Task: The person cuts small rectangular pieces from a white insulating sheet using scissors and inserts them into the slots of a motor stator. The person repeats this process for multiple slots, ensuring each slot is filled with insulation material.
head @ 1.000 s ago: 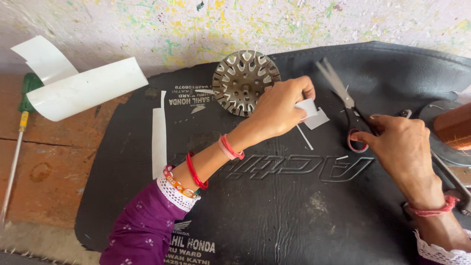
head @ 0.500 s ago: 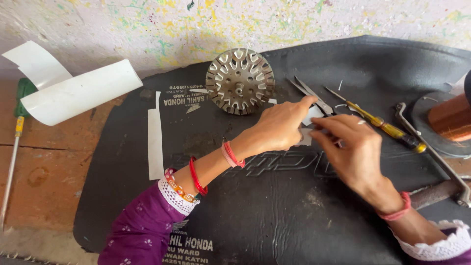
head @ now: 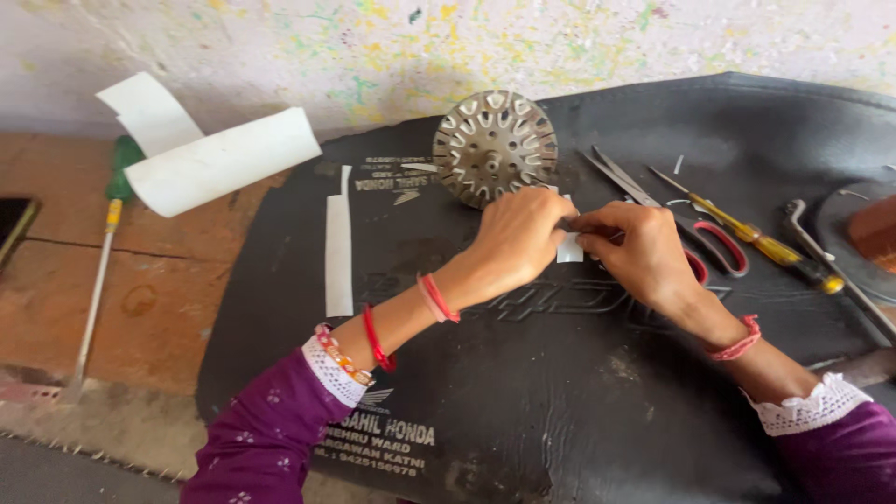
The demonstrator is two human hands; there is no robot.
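Item: small paper piece, white, thin, roughly rectangular. It sits between your two hands, just above the black mat, in front of the metal disc.

Your left hand: fingertips pinched on the left edge of the paper piece; beaded and red bangles on the wrist, purple sleeve with a white lace cuff.

Your right hand: fingers curled and closed on the right edge of the same paper piece, knuckles up; red bangle on the wrist.

Black mat: matte, rubbery, slightly wrinkled, with raised lettering and white print near its edge; it covers most of the worn reddish-brown surface.

Metal disc: round, grey, ringed with slots around a central hub, lying flat just beyond your left hand.

Scissors: steel blades, red-lined black handles, lying just behind your right hand.

Yellow-handled screwdriver: to the right of the scissors.

Paper strip: long, narrow, white, flat on the left part of the mat.

Rolled paper sheet: white, curled, at the mat's far left corner.

Green-handled screwdriver: long shaft, on the bare surface at left.

Change from half a second ago: your hands were already meeting at the paper piece; they have drawn closer, both now gripping it. The scissors and the other tools lie as before.
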